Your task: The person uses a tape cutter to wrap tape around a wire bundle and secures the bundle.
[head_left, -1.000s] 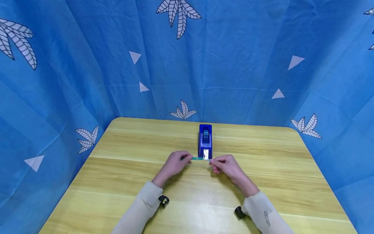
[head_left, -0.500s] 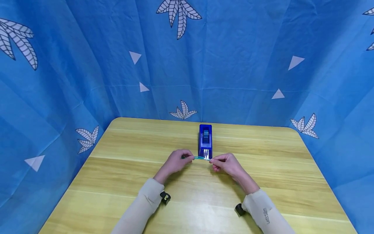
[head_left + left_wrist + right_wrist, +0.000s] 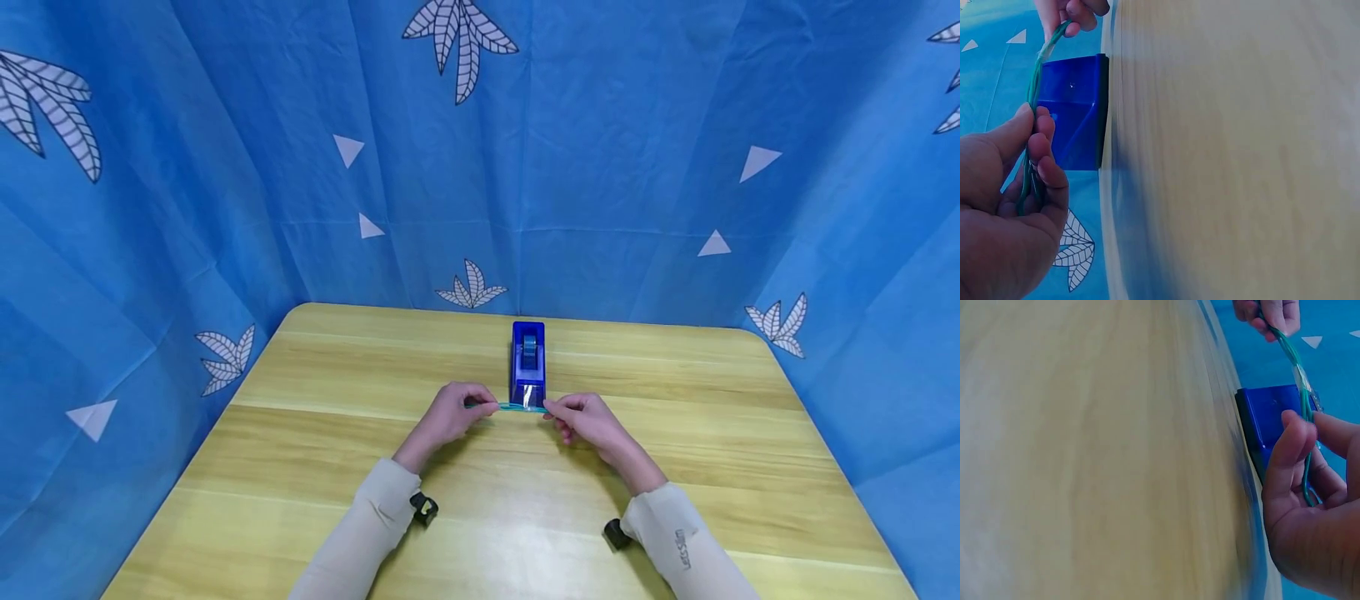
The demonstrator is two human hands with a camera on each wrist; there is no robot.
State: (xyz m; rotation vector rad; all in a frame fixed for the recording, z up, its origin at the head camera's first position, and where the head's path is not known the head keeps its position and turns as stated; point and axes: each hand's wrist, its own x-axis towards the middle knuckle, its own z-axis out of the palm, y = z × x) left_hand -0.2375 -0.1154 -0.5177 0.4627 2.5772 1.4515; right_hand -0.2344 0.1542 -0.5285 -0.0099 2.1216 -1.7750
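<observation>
A folded bundle of thin green cord (image 3: 1034, 84) stretches between both hands, just at the front end of a blue tape dispenser (image 3: 528, 371). My left hand (image 3: 452, 417) pinches one end between thumb and fingers, with loops lying in its curled fingers. At the other end, the thumb and fingers of my right hand (image 3: 592, 425) pinch the cord, and a small loop shows below them in the right wrist view. Clear tape (image 3: 1300, 376) lies on the cord between the hands. Whether it is still joined to the dispenser I cannot tell.
The dispenser stands on a wooden table (image 3: 337, 450), its tape roll (image 3: 528, 346) toward the back. A blue curtain (image 3: 600, 167) with leaf and triangle prints surrounds the table's back and sides. Both sleeves carry a black wrist mount (image 3: 424, 508).
My right hand has shifted slightly right along the cord. My left hand has moved slightly to the right compared with a second ago. The bright glare at the dispenser's front has narrowed.
</observation>
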